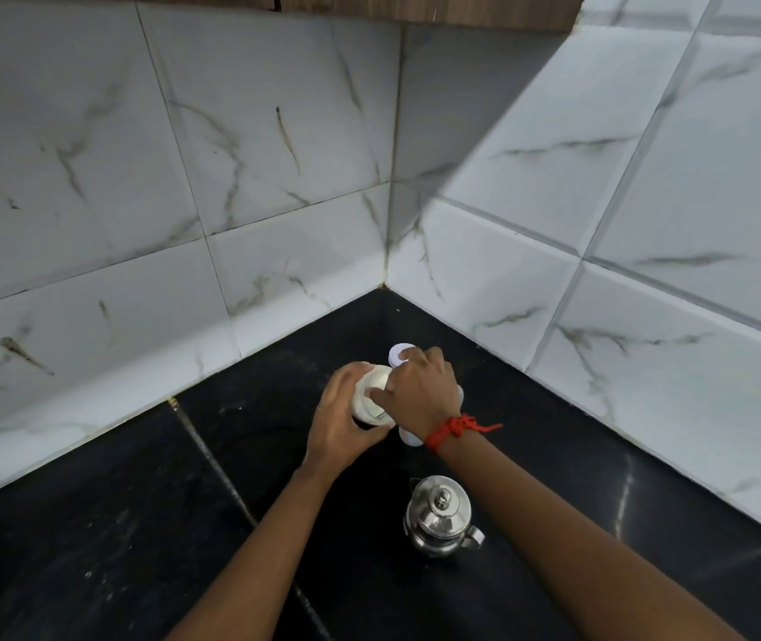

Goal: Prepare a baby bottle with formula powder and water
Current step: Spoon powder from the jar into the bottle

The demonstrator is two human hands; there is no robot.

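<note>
A white round container (pixel 368 409) stands on the black counter (pixel 138 548) near the corner, its open top showing a pale inside. My left hand (pixel 339 425) is wrapped around its left side. My right hand (pixel 422 390) reaches over its mouth with thumb and fingers bent at the rim; what they pinch is hidden. A red thread is tied round that wrist. Behind the right hand's knuckles sits a small white round piece (pixel 398 353). Part of another white object (pixel 408 438) shows under the right wrist.
A shiny steel kettle (pixel 438 515) with lid and knob stands on the counter below the right forearm. Marble-patterned tiled walls (pixel 554 270) close the corner behind and to the right. A wooden cabinet edge runs along the top.
</note>
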